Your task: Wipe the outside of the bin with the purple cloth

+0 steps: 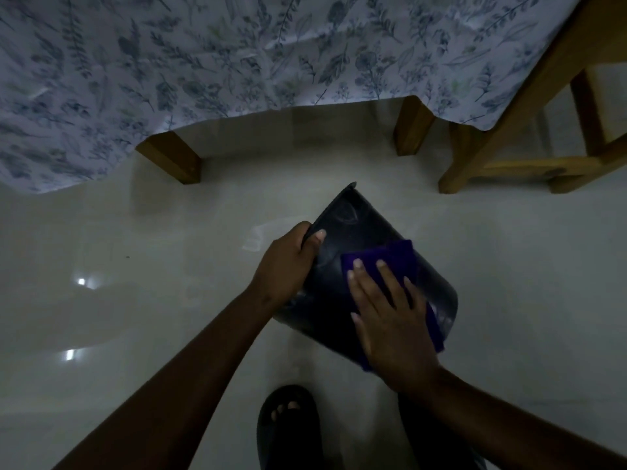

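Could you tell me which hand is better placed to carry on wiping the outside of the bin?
Right. The right hand lies flat on the purple cloth against the bin wall, while the left hand grips the bin's rim, steadying it.

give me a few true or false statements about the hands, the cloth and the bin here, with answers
1. The left hand grips the rim of the dark bin. True.
2. The right hand presses the purple cloth flat on the bin's outside. True.
3. The bin stands upright on the floor. False: it is tipped over, its side facing up.
4. The cloth lies on the floor beside the bin. False: it is under the right hand, on the bin.
5. A floral cloth hangs over wooden legs behind the bin. True.
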Available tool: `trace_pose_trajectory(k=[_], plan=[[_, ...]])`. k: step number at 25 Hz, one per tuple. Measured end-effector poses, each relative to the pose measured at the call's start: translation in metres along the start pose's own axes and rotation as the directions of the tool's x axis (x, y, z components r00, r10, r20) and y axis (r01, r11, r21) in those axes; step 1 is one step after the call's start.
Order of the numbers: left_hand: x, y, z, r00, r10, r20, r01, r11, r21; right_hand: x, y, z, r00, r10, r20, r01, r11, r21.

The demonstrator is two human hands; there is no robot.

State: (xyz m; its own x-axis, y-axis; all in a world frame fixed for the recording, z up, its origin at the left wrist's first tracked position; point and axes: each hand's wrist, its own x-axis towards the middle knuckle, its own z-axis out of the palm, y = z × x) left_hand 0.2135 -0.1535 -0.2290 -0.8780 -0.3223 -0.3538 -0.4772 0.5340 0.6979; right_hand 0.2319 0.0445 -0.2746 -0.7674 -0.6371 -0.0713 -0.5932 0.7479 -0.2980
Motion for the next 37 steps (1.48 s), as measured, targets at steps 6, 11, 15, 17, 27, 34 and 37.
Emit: trace_pose_trajectory(k=[6,11,15,17,27,34,37], plan=[[-0.003,-0.004,0.001,1.000,0.025,-0.012,-0.024,0.999,0.033,0.094,0.043,-0.019,0.949,0.299,0.103,-0.314,0.845,0.433],[0.005,-0.008,0.005,1.000,0.010,-0.008,-0.010,1.000,0.000,0.001,0.001,-0.003,0.999,-0.039,0.004,0.039,0.998,0.053],[-0.001,-0.003,0.004,0.999,0.038,-0.001,-0.038,0.999,-0.020,0.031,-0.001,0.000,0.999,-0.030,-0.038,0.033,0.997,0.075],[-0.004,-0.005,0.004,0.999,0.032,-0.012,-0.032,0.999,-0.013,0.080,0.017,-0.013,0.971,0.241,0.009,-0.237,0.947,0.215],[0.003,-0.005,0.007,1.000,-0.007,0.007,0.008,0.996,-0.085,-0.002,-0.025,0.014,0.997,-0.073,0.004,0.073,0.997,0.008],[-0.016,-0.019,0.006,1.000,-0.008,-0.029,0.006,0.997,-0.074,0.092,0.041,-0.018,0.924,0.329,0.197,-0.381,0.839,0.388],[-0.014,-0.025,0.007,0.999,-0.021,-0.037,0.018,0.996,-0.088,0.027,0.001,-0.010,0.994,0.047,0.101,-0.057,0.994,0.096]])
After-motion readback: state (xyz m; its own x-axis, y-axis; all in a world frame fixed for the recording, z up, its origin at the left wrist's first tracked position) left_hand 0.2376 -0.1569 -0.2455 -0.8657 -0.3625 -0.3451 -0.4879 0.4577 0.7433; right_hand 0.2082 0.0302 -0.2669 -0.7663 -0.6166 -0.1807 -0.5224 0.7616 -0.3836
